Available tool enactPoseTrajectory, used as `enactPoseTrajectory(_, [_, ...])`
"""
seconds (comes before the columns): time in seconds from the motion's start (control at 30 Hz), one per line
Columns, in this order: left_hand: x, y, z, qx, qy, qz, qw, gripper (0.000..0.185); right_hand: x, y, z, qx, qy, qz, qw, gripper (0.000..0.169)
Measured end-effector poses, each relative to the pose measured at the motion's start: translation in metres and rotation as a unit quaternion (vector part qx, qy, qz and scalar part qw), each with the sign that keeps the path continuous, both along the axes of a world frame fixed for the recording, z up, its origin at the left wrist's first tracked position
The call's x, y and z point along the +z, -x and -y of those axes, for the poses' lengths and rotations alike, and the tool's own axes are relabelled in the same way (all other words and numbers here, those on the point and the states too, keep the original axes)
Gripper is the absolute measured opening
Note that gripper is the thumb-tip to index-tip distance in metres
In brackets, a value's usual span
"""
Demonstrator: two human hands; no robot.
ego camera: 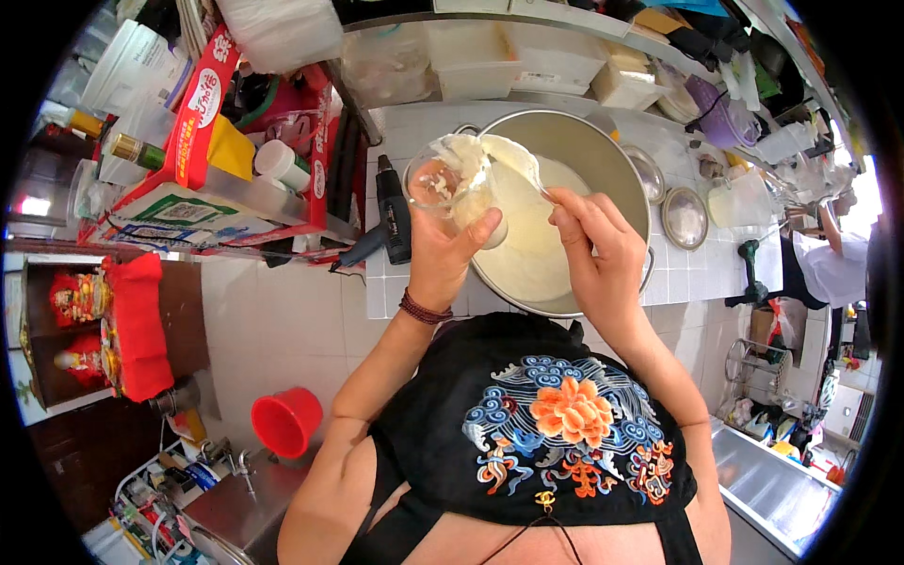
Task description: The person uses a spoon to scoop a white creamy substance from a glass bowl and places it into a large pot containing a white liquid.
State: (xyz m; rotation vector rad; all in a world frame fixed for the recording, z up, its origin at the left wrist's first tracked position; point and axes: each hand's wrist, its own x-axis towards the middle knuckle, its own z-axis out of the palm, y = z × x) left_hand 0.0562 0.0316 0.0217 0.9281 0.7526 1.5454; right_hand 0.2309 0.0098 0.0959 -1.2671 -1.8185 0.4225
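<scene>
My left hand (448, 244) holds a clear cup (452, 183), tilted, with a thick creamy white substance clinging inside it. In my right hand (600, 244) is the handle of a spoon (519, 159), its bowl coated with the same white substance and at the cup's rim. Both hands are over a large round metal pot (614, 162), which holds a pale, creamy liquid (533, 261). The pot stands on a white tiled counter (455, 116).
A black heat gun or hair dryer (393, 212) lies left of the pot. Round metal lids (684, 219) and a translucent container (741, 200) are to its right. Plastic tubs (473, 67) line the back. A red bucket (287, 422) stands lower left. Another person (833, 258) is at far right.
</scene>
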Motion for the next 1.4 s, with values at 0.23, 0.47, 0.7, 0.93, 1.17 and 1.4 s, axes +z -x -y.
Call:
enactPoseTrajectory(0.23, [0.001, -0.004, 0.0, 0.023, -0.003, 0.0, 1.0, 0.081, -0.006, 0.007, 0.005, 0.005, -0.025, 0.013, 1.0, 0.02])
enactPoseTrajectory(0.47, [0.001, -0.013, -0.002, 0.037, -0.019, -0.012, 0.999, 0.088, -0.006, 0.009, 0.009, 0.012, -0.065, 0.005, 0.998, 0.022])
enactPoseTrajectory(0.7, [-0.012, -0.017, 0.001, 0.072, -0.051, -0.148, 0.985, 0.087, 0.007, 0.004, -0.005, 0.0, -0.168, 0.067, 0.983, 0.032])
enactPoseTrajectory(0.93, [-0.021, -0.006, -0.004, 0.09, -0.039, -0.206, 0.974, 0.087, 0.007, -0.017, -0.013, 0.046, -0.154, 0.198, 0.967, 0.044])
enactPoseTrajectory(1.17, [-0.018, -0.006, -0.004, 0.104, -0.051, -0.243, 0.963, 0.086, 0.014, -0.018, -0.012, 0.096, -0.122, 0.247, 0.957, 0.044])
enactPoseTrajectory(1.4, [-0.014, 0.004, -0.008, 0.11, -0.041, -0.219, 0.969, 0.087, 0.027, -0.035, -0.008, 0.092, -0.147, 0.279, 0.945, 0.041])
